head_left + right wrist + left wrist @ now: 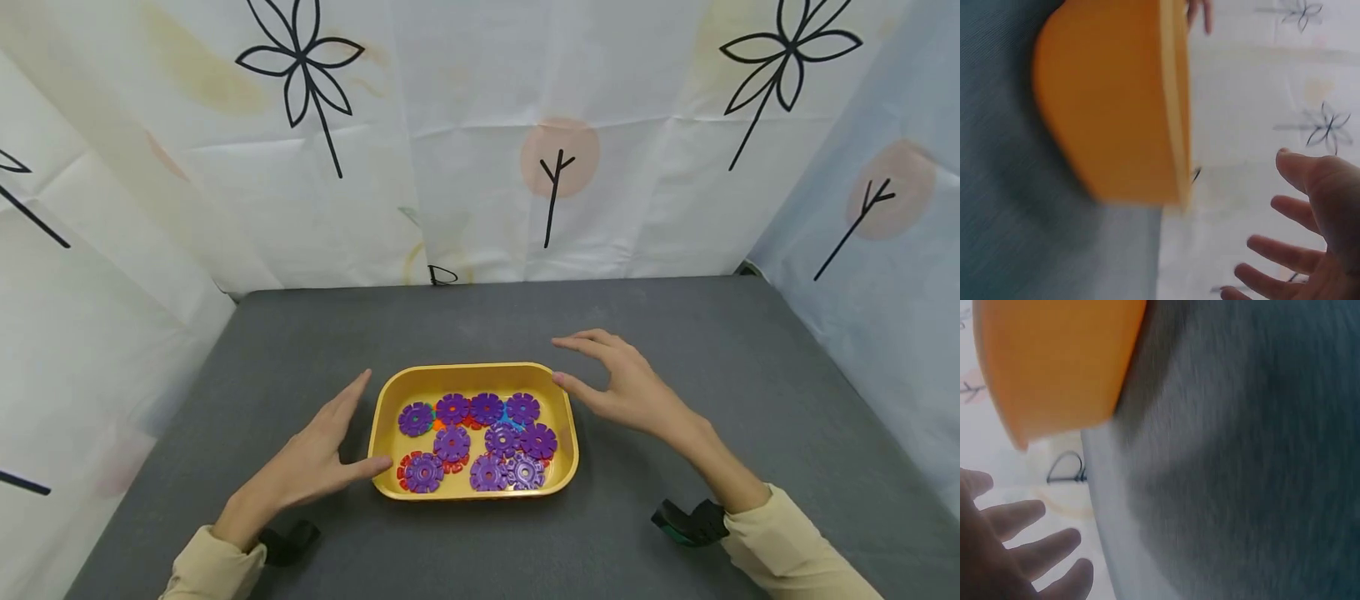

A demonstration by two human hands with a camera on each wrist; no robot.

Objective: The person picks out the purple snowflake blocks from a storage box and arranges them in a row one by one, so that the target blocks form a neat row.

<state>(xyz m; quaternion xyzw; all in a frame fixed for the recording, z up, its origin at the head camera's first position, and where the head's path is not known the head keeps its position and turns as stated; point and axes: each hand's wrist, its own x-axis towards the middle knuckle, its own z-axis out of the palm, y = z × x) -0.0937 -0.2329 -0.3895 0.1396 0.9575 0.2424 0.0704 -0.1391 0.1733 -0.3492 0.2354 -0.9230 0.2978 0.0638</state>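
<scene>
A yellow tray [472, 375] with rounded corners sits on the grey table, between both hands. Inside it lie several purple flower-shaped discs [452, 443], with bits of red, orange, green and blue discs showing beneath them. My left hand [318, 454] is at the tray's left side, fingers extended, the thumb overlapping the rim in the head view. My right hand [626, 379] hovers by the far right corner, its fingers spread and the thumb tip close to the rim. Neither hand holds anything. Both wrist views show the tray's orange-looking outer wall [1110, 106].
The grey tabletop [675, 333] stretches around the tray. White cloth [465, 100] with printed plants hangs behind and on both sides of the table. A dark wrist device [690, 523] is worn at the right sleeve, another [288, 543] at the left.
</scene>
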